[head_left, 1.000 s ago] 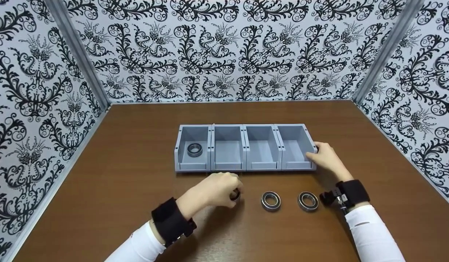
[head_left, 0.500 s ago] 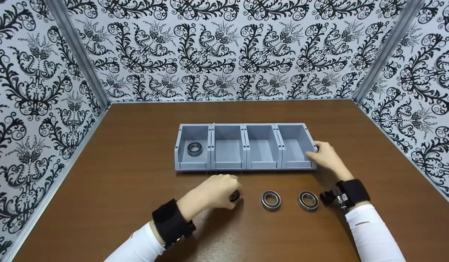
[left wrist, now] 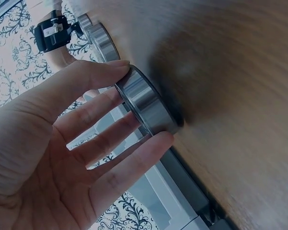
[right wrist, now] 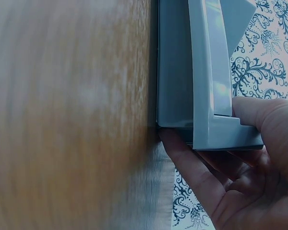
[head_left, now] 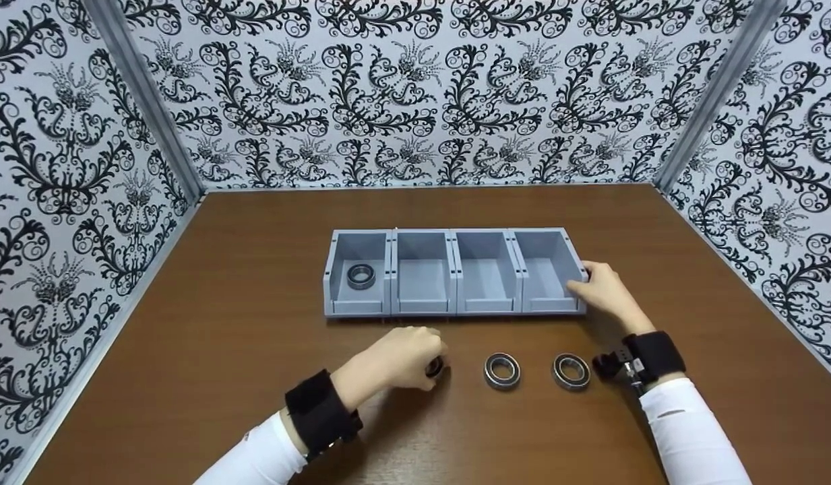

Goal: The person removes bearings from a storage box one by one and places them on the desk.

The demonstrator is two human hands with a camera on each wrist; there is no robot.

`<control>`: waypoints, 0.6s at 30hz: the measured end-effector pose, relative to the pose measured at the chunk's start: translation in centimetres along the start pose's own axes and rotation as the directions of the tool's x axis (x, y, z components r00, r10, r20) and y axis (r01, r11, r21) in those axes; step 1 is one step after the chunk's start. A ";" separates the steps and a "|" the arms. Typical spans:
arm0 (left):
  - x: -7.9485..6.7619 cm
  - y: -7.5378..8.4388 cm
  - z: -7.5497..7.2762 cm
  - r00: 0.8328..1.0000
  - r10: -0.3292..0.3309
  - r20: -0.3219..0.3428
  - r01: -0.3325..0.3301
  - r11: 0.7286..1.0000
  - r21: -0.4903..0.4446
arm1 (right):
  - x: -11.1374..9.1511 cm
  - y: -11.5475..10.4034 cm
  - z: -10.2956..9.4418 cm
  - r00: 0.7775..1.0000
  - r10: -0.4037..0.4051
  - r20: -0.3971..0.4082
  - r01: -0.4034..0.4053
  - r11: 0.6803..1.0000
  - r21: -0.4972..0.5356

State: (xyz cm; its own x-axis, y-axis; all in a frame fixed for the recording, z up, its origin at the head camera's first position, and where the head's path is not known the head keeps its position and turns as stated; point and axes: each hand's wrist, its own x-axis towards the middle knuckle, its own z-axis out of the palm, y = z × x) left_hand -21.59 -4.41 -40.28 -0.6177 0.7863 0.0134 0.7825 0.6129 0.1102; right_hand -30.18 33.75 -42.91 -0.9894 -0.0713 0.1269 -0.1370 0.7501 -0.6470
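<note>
My left hand (head_left: 407,357) pinches a ball bearing (left wrist: 146,101) by its shiny outer rim, thumb on one side and fingertips on the other, low over the table in front of the bins. In the head view most of that bearing is hidden by the hand. My right hand (head_left: 605,291) grips the right side wall of a row of grey bins (head_left: 422,307); in the right wrist view the thumb lies over the bin's edge (right wrist: 221,132) and the fingers reach underneath. Another bearing (head_left: 361,276) lies in the leftmost bin.
Two more bearings lie flat on the brown table (head_left: 267,256), a nearer one (head_left: 502,371) right of my left hand and another (head_left: 571,372) beside the right wrist strap (head_left: 652,358). Patterned walls (head_left: 415,94) close off the back and both sides.
My left hand has shifted very slightly downward in the head view with the bearing in its fingers. The right hand and the bins stay put.
</note>
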 end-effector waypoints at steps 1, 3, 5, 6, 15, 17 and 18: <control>0.0 0.0 0.0 1.000 0.000 0.000 0.000 1.000 -0.002 | 0.0 0.0 0.0 1.000 0.000 0.000 0.000 1.000 0.000; 0.0 0.0 0.2 1.000 0.001 -0.001 -0.001 1.000 -0.010 | 0.0 0.0 0.0 1.000 0.000 0.001 0.000 1.000 0.002; -0.1 -0.1 0.3 1.000 0.004 -0.005 -0.004 1.000 -0.016 | 0.0 0.0 0.0 1.000 -0.002 0.000 0.002 1.000 0.002; -0.1 -0.1 0.4 1.000 0.010 -0.009 -0.010 1.000 -0.015 | 0.0 0.0 0.0 1.000 -0.003 0.002 0.003 1.000 0.001; -0.4 -0.2 0.8 0.998 0.042 -0.046 -0.042 0.999 -0.005 | -0.1 -0.2 -0.1 1.000 0.000 0.010 0.000 1.000 0.002; -0.4 -0.1 0.9 0.998 0.041 -0.051 -0.041 0.999 -0.002 | -0.1 -0.2 -0.1 1.000 0.001 0.010 -0.001 1.000 0.003; -0.4 -0.1 1.0 0.998 0.040 -0.053 -0.041 0.999 -0.001 | -0.1 -0.2 -0.1 1.000 0.001 0.010 -0.001 1.000 0.004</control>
State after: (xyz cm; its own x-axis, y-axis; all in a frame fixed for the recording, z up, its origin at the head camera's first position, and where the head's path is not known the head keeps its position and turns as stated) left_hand -21.33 -4.74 -41.24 -0.5889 0.8052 0.0701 0.8067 0.5804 0.1107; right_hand -30.09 33.69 -42.76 -0.9899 -0.0768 0.1189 -0.1361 0.7474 -0.6503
